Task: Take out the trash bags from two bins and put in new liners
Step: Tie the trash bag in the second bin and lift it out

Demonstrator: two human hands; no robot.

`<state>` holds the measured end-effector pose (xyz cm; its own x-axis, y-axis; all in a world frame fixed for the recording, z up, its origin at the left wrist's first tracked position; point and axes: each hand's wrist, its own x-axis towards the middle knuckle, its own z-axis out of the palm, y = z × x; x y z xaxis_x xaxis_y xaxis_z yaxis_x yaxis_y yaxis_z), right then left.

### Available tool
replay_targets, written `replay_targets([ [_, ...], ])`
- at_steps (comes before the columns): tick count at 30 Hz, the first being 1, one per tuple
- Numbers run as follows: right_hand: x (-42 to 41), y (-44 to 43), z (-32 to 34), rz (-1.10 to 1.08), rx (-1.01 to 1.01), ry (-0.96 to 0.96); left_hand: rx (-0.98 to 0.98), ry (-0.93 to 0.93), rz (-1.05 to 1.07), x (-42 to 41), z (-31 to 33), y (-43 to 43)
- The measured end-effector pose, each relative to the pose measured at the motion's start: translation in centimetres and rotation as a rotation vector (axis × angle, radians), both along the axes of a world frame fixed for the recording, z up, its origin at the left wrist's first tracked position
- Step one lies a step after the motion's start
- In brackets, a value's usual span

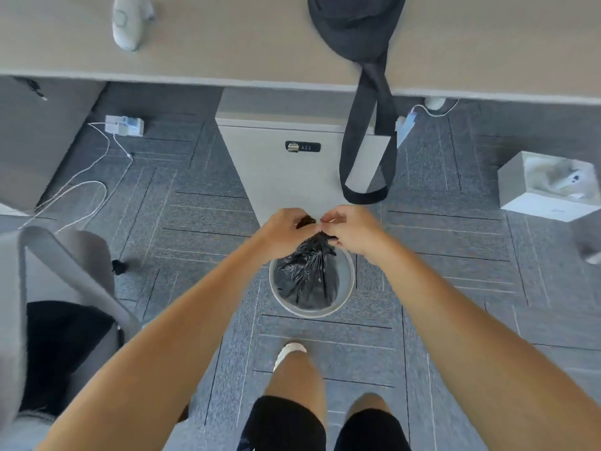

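The bag (305, 278) is kept seated in the bin (310, 313) on the floor while its gathered neck is pinched above the rim by the left hand (286, 229) and right hand (349, 231). Both grips are closed on the plastic, seemingly so it can be knotted before lifting.

Top of trash bag (305, 278) gathered into left hand (286, 229) and right hand (351, 231); knot or twist hidden under curled fingers, fingertips smeared by blur. Bin (283, 304) interior covered by bag; only rim seen. Black bag (354, 24) on counter (227, 43) cropped by top edge, white object (126, 24) likewise. Chair (19, 288) cut by left edge. Square bin (533, 203) at right partly cropped, contents too blurred to be identified.
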<state>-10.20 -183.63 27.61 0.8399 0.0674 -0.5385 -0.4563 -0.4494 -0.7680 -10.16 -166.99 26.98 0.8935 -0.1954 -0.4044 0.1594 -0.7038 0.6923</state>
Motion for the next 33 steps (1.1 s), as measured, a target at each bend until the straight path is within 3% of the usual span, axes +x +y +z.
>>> replay_targets([
  [4, -0.6, -0.2, 5.0, -0.187, 0.120, 0.057, -0.079, 0.046, 0.016, -0.3, 5.0, -1.0],
  [8, -1.4, -1.0, 10.9, -0.153, -0.004, 0.018, -0.098, 0.128, -0.035, -0.5, 10.8, -2.4],
  [17, -5.0, -5.7, 24.8, -0.130, -0.095, -0.093, 0.066, -0.101, -0.305, -1.2, 22.8, -6.2],
  [24, -12.2, -10.7, 27.1, -0.052, -0.161, -0.031, 0.014, -0.359, -0.595, -4.4, 29.4, -10.8],
  [33, -22.0, -14.9, 30.0, -0.460, -0.139, -0.195, -0.011, -0.341, -0.819, -11.2, 37.4, -19.7],
])
